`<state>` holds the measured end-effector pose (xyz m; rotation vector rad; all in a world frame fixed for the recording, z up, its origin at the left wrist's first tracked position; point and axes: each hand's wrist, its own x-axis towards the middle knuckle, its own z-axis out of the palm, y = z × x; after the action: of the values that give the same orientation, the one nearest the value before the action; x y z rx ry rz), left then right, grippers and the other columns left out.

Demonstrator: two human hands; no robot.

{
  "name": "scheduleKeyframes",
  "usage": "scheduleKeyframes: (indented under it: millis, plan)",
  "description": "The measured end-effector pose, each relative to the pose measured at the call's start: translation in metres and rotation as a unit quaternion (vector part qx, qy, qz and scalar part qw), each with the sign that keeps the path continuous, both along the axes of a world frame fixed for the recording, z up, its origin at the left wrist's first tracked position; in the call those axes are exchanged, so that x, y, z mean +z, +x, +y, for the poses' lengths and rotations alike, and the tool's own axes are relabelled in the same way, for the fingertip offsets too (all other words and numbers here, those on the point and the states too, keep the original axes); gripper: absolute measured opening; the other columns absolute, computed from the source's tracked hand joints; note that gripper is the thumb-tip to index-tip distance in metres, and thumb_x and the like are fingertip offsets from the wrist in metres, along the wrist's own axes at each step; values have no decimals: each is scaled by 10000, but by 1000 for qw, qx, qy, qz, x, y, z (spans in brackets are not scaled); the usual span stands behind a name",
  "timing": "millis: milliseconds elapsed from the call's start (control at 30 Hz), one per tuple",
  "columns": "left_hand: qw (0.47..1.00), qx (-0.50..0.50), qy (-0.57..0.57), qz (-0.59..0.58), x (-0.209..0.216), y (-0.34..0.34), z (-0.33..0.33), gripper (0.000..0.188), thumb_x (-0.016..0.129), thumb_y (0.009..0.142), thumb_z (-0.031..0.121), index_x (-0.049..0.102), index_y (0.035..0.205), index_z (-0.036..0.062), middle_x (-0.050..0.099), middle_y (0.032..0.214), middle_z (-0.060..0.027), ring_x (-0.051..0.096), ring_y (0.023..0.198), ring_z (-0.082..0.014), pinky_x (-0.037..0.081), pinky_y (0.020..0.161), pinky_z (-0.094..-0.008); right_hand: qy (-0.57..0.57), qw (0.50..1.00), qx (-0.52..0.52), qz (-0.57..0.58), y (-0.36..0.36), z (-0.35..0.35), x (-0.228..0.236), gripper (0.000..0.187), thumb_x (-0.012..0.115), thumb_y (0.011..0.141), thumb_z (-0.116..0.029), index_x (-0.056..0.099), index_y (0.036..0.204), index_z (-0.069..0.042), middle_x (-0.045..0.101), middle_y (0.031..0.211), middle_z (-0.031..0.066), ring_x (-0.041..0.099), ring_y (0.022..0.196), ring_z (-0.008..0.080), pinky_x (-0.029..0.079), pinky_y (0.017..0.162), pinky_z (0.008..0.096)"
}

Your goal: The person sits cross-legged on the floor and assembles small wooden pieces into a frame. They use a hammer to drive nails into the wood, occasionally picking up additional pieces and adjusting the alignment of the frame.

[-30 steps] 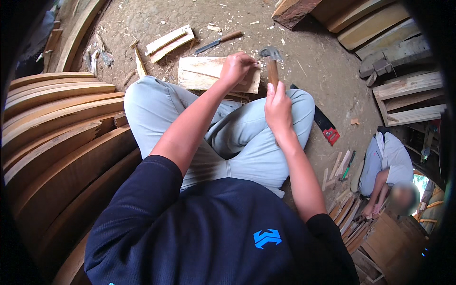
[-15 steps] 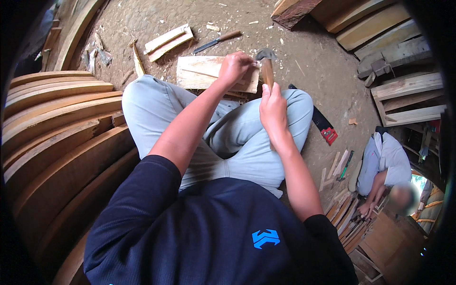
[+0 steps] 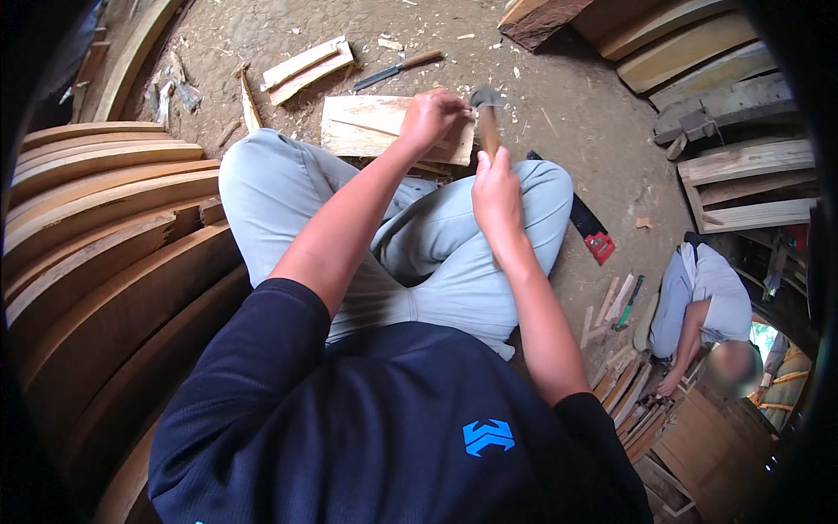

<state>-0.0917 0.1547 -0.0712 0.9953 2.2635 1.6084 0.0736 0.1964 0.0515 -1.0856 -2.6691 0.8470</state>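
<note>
Over the right end of a pale board (image 3: 362, 113) lying in front of my crossed legs, my left hand (image 3: 432, 120) is closed in a pinch. What its fingertips hold is too small to make out. My right hand (image 3: 498, 194) grips a hammer (image 3: 491, 131) by its wooden handle, just above my right knee. The dark metal hammer head is raised close beside the left fingertips, apart from the board as far as I can tell.
Beyond the board lie a chisel-like tool (image 3: 397, 72) and a grooved wood block (image 3: 307, 70). A saw with a red handle (image 3: 599, 248) rests by my right knee. Curved planks (image 3: 113, 196) are stacked at left. Another person (image 3: 711, 293) bends over wood strips at right.
The hammer has tilted slightly, and its handle end no longer shows below my right hand. My left hand keeps its pinch at the board's end. The view has shifted a little.
</note>
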Motion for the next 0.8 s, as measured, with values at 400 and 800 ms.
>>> scheduleKeyframes:
  millis: [400, 800]
  plan:
    - [1000, 5, 7, -27, -3, 3, -2, 135, 783, 791, 144, 795, 922, 111, 733, 919, -106, 710, 837, -296, 564, 765, -377, 11, 1000, 20, -17, 2, -3, 5, 305, 477, 1051, -253, 468, 1141, 38, 632, 805, 354, 622, 817, 545, 457, 646, 615]
    - [1000, 6, 6, 11, -2, 2, 0, 123, 773, 796, 141, 797, 914, 116, 727, 914, -99, 706, 845, -292, 559, 774, -383, 26, 1000, -16, 9, 2, -5, 8, 289, 473, 1053, -254, 453, 1100, 31, 635, 812, 360, 614, 830, 554, 461, 640, 613]
